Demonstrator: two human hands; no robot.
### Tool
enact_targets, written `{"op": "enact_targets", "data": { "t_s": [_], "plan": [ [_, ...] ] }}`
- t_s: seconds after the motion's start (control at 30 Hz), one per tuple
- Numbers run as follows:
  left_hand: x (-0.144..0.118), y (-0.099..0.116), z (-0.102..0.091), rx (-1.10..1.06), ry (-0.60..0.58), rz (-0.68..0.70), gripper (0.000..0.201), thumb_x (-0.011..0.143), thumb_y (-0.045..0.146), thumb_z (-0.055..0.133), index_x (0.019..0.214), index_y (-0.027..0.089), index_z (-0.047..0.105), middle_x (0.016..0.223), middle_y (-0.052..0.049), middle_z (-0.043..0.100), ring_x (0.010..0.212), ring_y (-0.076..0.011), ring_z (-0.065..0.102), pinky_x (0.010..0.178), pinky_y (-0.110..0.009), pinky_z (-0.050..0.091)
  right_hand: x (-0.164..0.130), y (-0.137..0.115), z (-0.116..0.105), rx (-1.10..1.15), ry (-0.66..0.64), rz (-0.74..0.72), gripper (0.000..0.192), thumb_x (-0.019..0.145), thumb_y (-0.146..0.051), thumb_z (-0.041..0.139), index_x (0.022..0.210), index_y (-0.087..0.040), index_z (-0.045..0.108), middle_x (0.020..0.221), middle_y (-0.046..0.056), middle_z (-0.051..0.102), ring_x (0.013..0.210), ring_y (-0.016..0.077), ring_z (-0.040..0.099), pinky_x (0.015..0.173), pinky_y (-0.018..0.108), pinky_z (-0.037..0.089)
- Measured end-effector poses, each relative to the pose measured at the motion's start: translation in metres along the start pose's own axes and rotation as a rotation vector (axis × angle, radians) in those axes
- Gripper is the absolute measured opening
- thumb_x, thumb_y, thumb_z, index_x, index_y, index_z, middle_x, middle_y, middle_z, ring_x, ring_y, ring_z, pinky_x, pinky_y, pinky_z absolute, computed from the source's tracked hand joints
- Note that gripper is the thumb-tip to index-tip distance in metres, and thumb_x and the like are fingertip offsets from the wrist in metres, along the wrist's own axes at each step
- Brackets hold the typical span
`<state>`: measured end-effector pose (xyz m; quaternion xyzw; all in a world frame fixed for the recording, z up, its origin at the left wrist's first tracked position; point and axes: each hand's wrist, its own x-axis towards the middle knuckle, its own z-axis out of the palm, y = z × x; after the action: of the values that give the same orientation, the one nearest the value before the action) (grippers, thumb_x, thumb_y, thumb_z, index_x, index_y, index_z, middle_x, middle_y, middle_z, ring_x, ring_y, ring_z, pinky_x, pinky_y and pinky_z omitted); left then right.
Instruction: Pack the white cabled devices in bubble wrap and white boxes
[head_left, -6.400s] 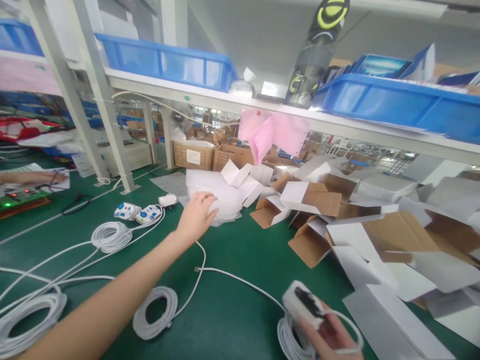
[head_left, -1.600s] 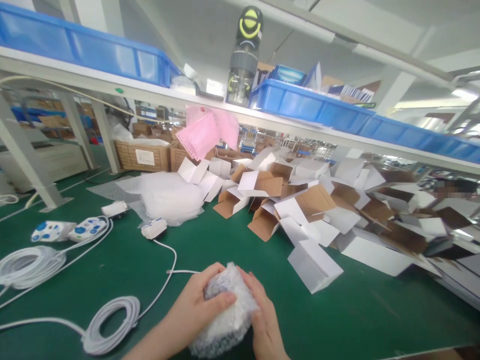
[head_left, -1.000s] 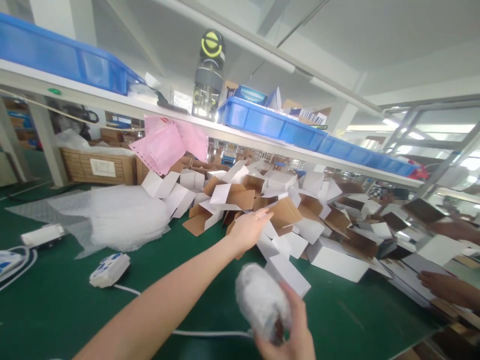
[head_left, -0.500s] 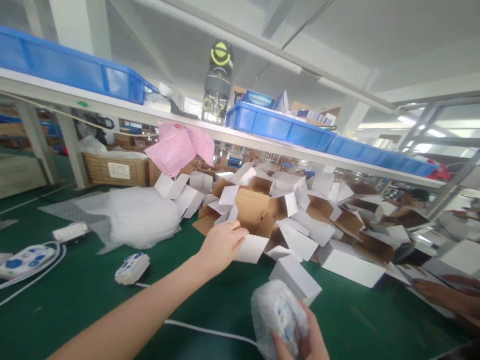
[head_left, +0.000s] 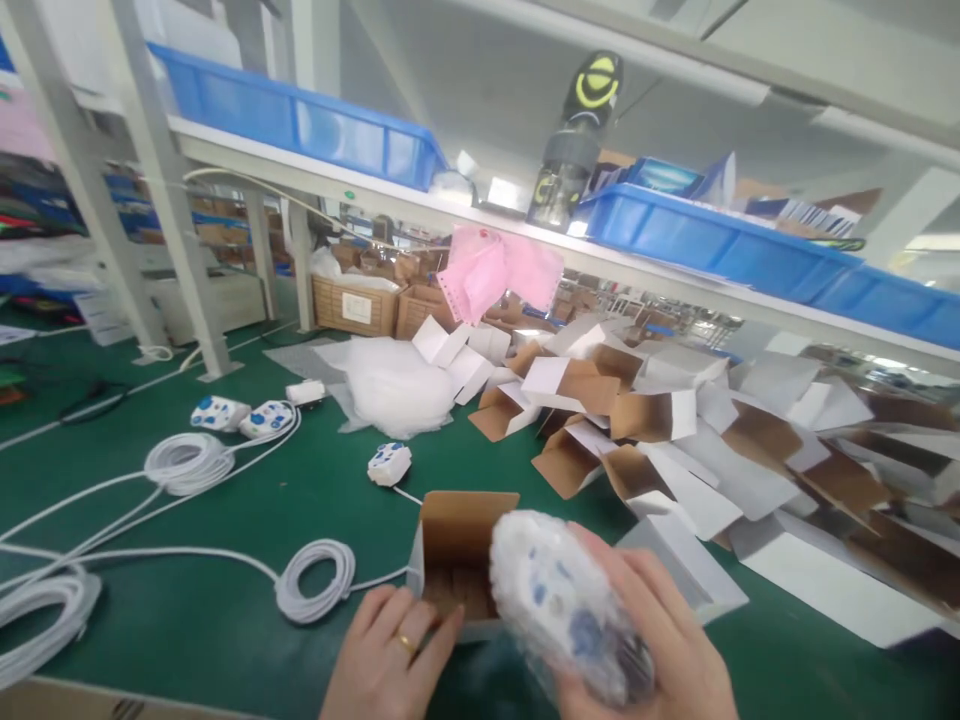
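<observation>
My right hand (head_left: 652,640) is wrapped around a bubble-wrapped power socket (head_left: 551,590), white with blue parts showing through the plastic. This bundle hangs over the right side of an open cardboard box (head_left: 461,520), brown inside and white outside, and hides part of it. With its fingers over the near wall, my left hand (head_left: 397,645) grips that box; a ring shows on one finger. Behind the box lies a white and blue socket (head_left: 389,464) with a white cord. Left of my left hand rests a coiled white cable (head_left: 315,580).
Open white boxes (head_left: 697,490) are heaped on the right. Bubble wrap sheets (head_left: 394,385) lie at the back, and more sockets (head_left: 217,412) and coiled cables (head_left: 187,463) at left. Overhead, a shelf carries blue bins (head_left: 705,235) and a bottle (head_left: 574,145); a pink cloth (head_left: 499,270) hangs below.
My left hand has brought an open box from the heap to the near table. My right hand has raised the wrapped socket beside it. The view has swung left.
</observation>
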<state>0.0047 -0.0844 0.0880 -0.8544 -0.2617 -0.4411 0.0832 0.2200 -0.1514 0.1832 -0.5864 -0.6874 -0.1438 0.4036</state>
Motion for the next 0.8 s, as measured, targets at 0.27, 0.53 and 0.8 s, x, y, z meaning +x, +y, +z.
{"op": "enact_targets", "data": {
  "t_s": [0.27,0.53,0.8],
  "plan": [
    [0.001,0.0,-0.007,-0.208,-0.041,0.053,0.035,0.099,0.005,0.035,0.117,0.012,0.064,0.092,-0.009,0.071,0.088,-0.0215,0.066,0.104,-0.045,0.053,0.036,-0.035,0.041,-0.434,-0.594,-0.298,0.059,0.052,-0.007,0.055,0.109,-0.021,0.059,0.098,0.008,0.061,0.074,0.0254,0.069,0.051,0.029,0.052],
    [-0.004,-0.012,-0.027,-0.345,-0.067,0.027,0.026,0.092,0.0,0.044,0.092,0.017,0.064,0.088,-0.006,0.069,0.086,-0.0169,0.07,0.115,-0.042,0.049,0.062,-0.053,0.062,-0.134,-0.912,-0.067,0.042,0.068,-0.002,0.061,0.106,-0.019,0.053,0.102,0.007,0.066,0.087,0.0272,0.071,0.065,0.03,0.048],
    [-0.004,-0.005,-0.025,-0.208,-0.047,-0.002,0.023,0.097,0.007,0.049,0.096,0.018,0.069,0.091,-0.006,0.072,0.083,-0.0184,0.065,0.097,-0.039,0.056,0.037,-0.027,0.034,0.165,-0.71,0.006,0.042,0.096,-0.014,0.053,0.137,-0.025,0.051,0.123,0.007,0.069,0.103,0.0172,0.071,0.087,0.027,0.056]
  ]
}}
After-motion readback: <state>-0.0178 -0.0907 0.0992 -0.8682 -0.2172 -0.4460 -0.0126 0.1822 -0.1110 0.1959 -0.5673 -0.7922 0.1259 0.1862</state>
